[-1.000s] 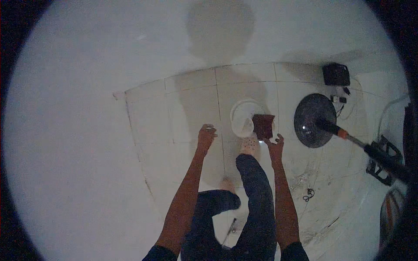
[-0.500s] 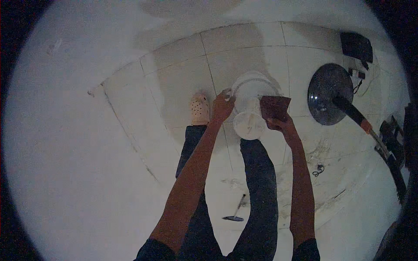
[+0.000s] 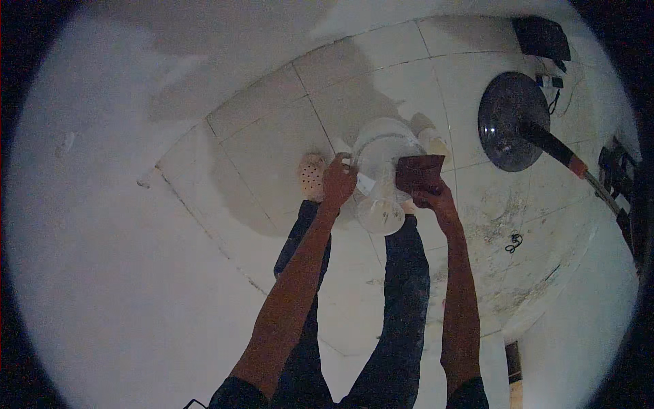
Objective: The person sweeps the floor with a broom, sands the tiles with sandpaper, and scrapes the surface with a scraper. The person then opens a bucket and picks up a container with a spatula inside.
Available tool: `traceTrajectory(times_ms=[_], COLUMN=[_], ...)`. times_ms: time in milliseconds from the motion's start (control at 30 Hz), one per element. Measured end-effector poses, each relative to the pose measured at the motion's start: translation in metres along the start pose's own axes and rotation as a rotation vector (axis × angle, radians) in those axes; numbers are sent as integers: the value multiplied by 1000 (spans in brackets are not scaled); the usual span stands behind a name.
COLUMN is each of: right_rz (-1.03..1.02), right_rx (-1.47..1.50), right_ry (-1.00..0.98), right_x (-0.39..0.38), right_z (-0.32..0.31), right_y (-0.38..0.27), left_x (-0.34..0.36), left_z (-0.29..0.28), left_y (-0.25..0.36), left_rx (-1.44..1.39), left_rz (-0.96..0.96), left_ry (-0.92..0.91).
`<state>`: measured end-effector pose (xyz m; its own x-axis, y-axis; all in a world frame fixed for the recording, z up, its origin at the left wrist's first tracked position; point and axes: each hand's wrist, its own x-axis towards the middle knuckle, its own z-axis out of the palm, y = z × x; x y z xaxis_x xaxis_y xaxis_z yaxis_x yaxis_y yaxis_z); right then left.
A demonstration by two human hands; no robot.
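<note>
Between my feet is a pale translucent bucket-like container (image 3: 385,138). A smaller round whitish vessel (image 3: 381,215) sits at its near side; whether the two are joined I cannot tell. My left hand (image 3: 339,180) is at the container's left side with its fingers curled. Small white bits show beside those fingers, and what they grip is unclear. My right hand (image 3: 434,198) pinches the near edge of a reddish-brown square sheet (image 3: 419,174) that looks like sandpaper. The sheet overlaps the container's right side from this view.
A pinkish clog with holes (image 3: 313,174) is on my left foot. To the right stands a dark round disc (image 3: 512,123) with a long pole. A black box-like object (image 3: 541,39) lies beyond it. A small dark cord (image 3: 514,243) rests on the dusty tiled floor (image 3: 477,273).
My view has shifted, so the floor and disc sit differently. My left hand has shifted slightly left and down relative to the container. My right hand still holds the reddish-brown sheet.
</note>
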<state>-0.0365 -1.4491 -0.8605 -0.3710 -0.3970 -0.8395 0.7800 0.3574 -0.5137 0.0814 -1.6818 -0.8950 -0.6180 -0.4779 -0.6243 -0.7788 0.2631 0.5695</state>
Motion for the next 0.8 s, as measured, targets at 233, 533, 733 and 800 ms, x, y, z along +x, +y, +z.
traceTrajectory(times_ms=[233, 533, 733, 800], right_rz=[-14, 20, -37, -39], right_rx=[48, 13, 31, 28], right_ry=[23, 137, 153, 176], right_x=[-4, -14, -24, -28], right_z=[19, 31, 47, 42], right_y=[0, 15, 31, 37], left_x=[-6, -30, -41, -43], left_z=[6, 6, -5, -5], left_y=[-4, -1, -16, -10], left_rx=[176, 156, 232, 151], left_rz=[-11, -156, -32, -117], left_ry=[158, 178, 234, 76])
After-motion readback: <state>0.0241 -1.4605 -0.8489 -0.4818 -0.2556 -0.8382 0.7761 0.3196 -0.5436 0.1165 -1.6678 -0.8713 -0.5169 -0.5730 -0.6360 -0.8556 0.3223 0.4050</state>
